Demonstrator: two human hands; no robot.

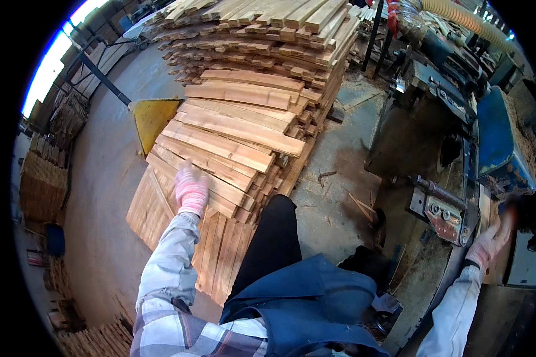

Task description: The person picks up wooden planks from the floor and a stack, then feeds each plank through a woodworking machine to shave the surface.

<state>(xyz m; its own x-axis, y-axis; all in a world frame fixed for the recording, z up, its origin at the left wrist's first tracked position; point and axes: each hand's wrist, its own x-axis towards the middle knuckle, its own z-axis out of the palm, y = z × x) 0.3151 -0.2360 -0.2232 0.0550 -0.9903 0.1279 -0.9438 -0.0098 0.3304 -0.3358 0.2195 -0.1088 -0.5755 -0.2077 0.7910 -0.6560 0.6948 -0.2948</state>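
Note:
My left hand, in a pink and white glove, is over the near end of a stack of wooden boards. Its fingers point forward and look slightly apart; no board is lifted in it. Far to the right, my gloved right hand reaches along the bed of a woodworking machine. Those fingers are stretched out, their tips blurred, beside a pale strip of wood in the machine. Whether they touch the strip I cannot tell.
Higher board piles rise behind the near stack. A yellow pallet jack stands at its left. The machine's blue housing is above my right hand. Wood scraps lie on the floor between stack and machine.

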